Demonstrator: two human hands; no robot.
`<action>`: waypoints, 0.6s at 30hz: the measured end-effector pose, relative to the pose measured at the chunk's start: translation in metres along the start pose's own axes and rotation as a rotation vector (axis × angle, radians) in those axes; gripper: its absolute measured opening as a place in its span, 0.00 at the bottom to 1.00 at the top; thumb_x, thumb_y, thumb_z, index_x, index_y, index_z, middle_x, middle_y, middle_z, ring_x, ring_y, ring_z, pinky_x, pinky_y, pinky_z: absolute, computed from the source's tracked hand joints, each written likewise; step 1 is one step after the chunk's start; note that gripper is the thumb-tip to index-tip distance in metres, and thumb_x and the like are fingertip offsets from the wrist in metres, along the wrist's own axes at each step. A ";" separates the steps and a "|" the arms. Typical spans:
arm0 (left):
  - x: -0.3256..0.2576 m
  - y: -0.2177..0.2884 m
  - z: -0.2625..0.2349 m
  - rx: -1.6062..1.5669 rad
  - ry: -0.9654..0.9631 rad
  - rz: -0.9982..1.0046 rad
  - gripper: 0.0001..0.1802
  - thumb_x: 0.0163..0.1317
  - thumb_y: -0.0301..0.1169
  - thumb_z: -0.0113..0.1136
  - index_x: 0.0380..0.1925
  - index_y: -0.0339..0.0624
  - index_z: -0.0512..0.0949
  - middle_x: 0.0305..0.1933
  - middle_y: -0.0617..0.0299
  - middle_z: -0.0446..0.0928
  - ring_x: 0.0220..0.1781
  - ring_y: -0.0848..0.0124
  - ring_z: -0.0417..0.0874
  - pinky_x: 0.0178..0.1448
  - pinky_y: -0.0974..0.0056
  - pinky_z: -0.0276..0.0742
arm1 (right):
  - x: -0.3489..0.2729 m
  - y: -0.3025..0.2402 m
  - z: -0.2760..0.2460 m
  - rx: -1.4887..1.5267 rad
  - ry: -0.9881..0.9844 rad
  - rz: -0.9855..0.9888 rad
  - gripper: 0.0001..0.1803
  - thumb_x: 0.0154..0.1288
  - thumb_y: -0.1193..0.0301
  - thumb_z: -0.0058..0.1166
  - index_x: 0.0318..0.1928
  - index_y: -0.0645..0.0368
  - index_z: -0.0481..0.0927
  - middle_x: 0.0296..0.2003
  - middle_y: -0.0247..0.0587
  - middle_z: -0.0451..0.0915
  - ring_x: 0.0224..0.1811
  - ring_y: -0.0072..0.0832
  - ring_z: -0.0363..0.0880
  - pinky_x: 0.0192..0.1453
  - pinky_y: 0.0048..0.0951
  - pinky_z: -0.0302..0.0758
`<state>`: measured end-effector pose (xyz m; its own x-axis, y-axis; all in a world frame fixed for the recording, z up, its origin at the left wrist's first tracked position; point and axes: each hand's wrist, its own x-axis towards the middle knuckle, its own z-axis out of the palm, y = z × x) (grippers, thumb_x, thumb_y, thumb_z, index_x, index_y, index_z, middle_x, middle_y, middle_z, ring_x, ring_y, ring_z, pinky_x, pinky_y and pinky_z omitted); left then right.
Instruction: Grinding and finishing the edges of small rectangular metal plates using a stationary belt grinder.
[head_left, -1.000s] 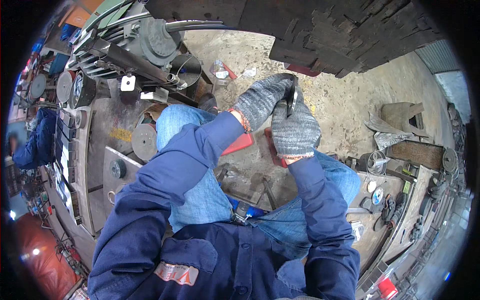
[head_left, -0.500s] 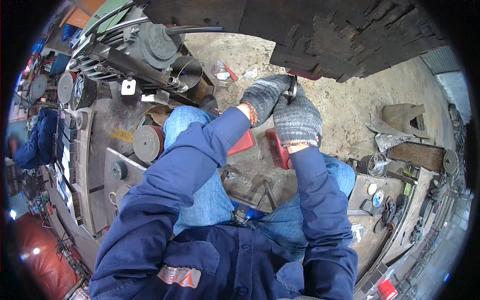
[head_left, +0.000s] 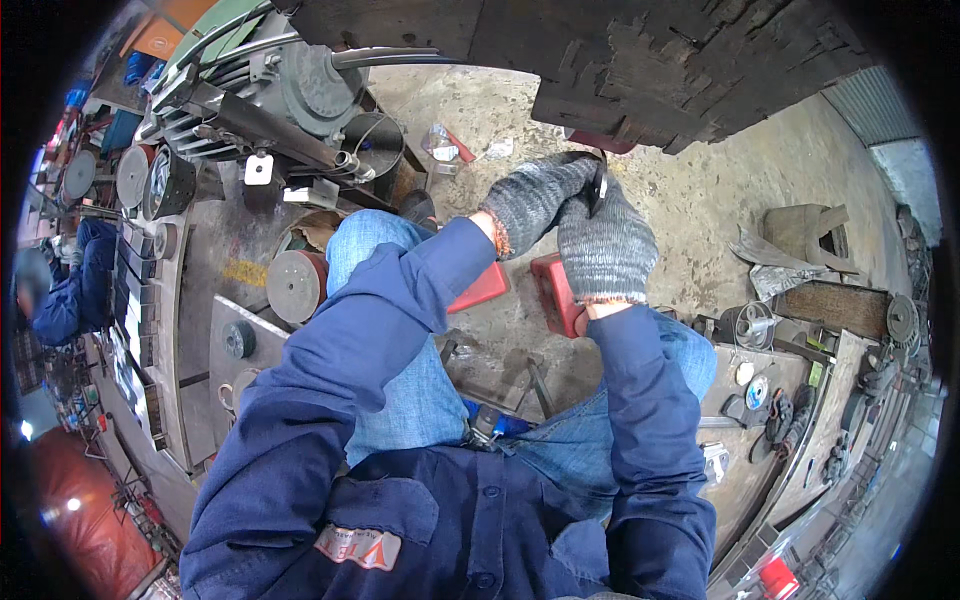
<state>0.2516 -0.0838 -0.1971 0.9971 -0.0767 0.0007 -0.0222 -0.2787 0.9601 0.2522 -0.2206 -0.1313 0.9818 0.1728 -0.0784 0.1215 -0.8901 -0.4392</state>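
Note:
My left hand (head_left: 540, 203) and my right hand (head_left: 608, 248), both in grey knitted gloves, meet in front of my knees. Between their fingers sits a small curved metal piece (head_left: 600, 187), and both hands are closed around it. Most of the piece is hidden by the gloves. Just beyond the fingertips, a dark red part (head_left: 612, 145) shows beneath a dark, ragged-edged panel (head_left: 650, 80). Below the hands, red blocks (head_left: 552, 293) lie between my knees.
A grey motor (head_left: 315, 90) stands at the far left beside a dark bucket (head_left: 375, 145). Round grinding wheels (head_left: 295, 285) lie at left. On the right are a board with discs (head_left: 757, 392) and a wooden block (head_left: 800, 235). Another person (head_left: 75, 285) sits at far left.
Both hands have shifted slightly to the right with the metal piece between them. My right hand has also come a little nearer. The metal piece shows a little more.

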 end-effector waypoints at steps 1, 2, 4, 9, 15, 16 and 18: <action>-0.003 0.003 0.001 0.425 0.045 0.267 0.20 0.70 0.24 0.55 0.61 0.37 0.76 0.54 0.51 0.83 0.53 0.60 0.85 0.59 0.61 0.79 | -0.002 0.000 -0.003 0.001 0.032 0.000 0.22 0.69 0.54 0.52 0.57 0.50 0.82 0.40 0.53 0.87 0.44 0.52 0.86 0.49 0.51 0.80; -0.004 0.005 0.001 0.473 0.070 0.304 0.20 0.70 0.24 0.54 0.61 0.37 0.76 0.54 0.51 0.83 0.52 0.61 0.85 0.58 0.61 0.79 | -0.002 0.000 -0.002 -0.017 0.042 -0.021 0.22 0.69 0.55 0.52 0.57 0.50 0.82 0.39 0.53 0.87 0.42 0.51 0.86 0.48 0.51 0.81; 0.001 -0.001 0.003 0.195 0.023 0.158 0.20 0.69 0.24 0.55 0.61 0.37 0.76 0.55 0.50 0.82 0.54 0.59 0.85 0.59 0.61 0.79 | 0.000 -0.001 -0.002 -0.033 0.038 -0.015 0.22 0.69 0.55 0.52 0.57 0.50 0.82 0.39 0.52 0.87 0.43 0.51 0.86 0.48 0.51 0.81; 0.003 0.015 0.004 0.342 0.018 0.149 0.17 0.71 0.26 0.49 0.58 0.44 0.78 0.58 0.49 0.81 0.57 0.53 0.84 0.61 0.57 0.78 | 0.016 0.004 0.002 -0.076 -0.002 -0.002 0.22 0.70 0.54 0.49 0.57 0.50 0.82 0.41 0.53 0.87 0.45 0.51 0.86 0.51 0.51 0.80; 0.023 -0.025 0.016 0.273 0.047 0.268 0.22 0.67 0.29 0.57 0.61 0.43 0.75 0.60 0.44 0.79 0.61 0.47 0.81 0.63 0.54 0.77 | 0.038 -0.003 -0.003 -0.198 -0.173 0.039 0.23 0.71 0.52 0.46 0.56 0.50 0.82 0.47 0.53 0.86 0.51 0.51 0.85 0.57 0.50 0.79; 0.026 -0.029 0.018 0.275 0.048 0.269 0.22 0.67 0.29 0.57 0.61 0.43 0.75 0.60 0.44 0.79 0.61 0.47 0.81 0.63 0.54 0.77 | 0.042 -0.002 0.001 -0.196 -0.146 0.033 0.24 0.70 0.52 0.47 0.57 0.51 0.82 0.48 0.53 0.86 0.52 0.51 0.84 0.58 0.50 0.79; 0.027 -0.020 0.018 -0.659 0.004 -0.223 0.23 0.66 0.32 0.57 0.61 0.43 0.76 0.60 0.44 0.79 0.62 0.46 0.80 0.64 0.53 0.77 | 0.046 -0.001 0.005 -0.182 -0.144 0.030 0.24 0.70 0.53 0.47 0.57 0.51 0.82 0.48 0.53 0.86 0.52 0.51 0.84 0.58 0.50 0.79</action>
<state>0.2777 -0.0979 -0.2214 0.9730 -0.0813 -0.2160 0.2308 0.3521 0.9071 0.2961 -0.2097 -0.1387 0.9562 0.1919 -0.2212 0.1298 -0.9549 -0.2672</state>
